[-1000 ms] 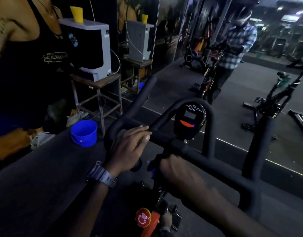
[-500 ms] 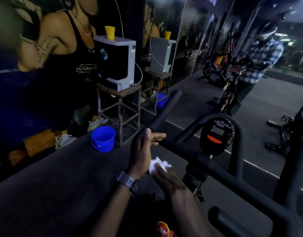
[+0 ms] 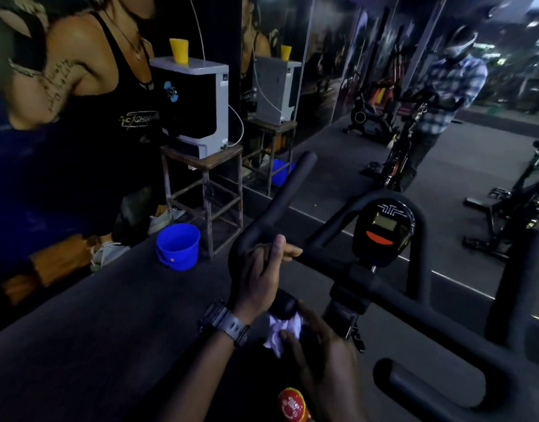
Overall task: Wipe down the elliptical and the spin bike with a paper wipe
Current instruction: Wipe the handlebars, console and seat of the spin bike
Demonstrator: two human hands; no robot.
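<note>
While our left hand (image 3: pixel 259 278) grips the handlebar (image 3: pixel 280 205) | our right hand (image 3: pixel 320 351) pinches the wipe (image 3: pixel 281 330) | fingers dim, wipe half hidden

Left hand (image 3: pixel 259 278): grips handlebar (image 3: pixel 280 202), frame centre.
Right hand (image 3: pixel 320 351): pinches paper wipe (image 3: pixel 281 332), lower centre.
Bucket (image 3: pixel 177 246): left of handlebar.

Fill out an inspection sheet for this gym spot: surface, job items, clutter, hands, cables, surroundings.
Surface: dark floor beside the bike.
Job's things: spin bike handlebar with console; white paper wipe at the bar's near end.
Clutter: blue bucket on the floor; red knob.
Hands: left hand grips the handlebar; right hand holds the wipe.
Cables: white cable at the grey box on a stand.
Surroundings: wall mirror; more bikes reflected in it.
</note>
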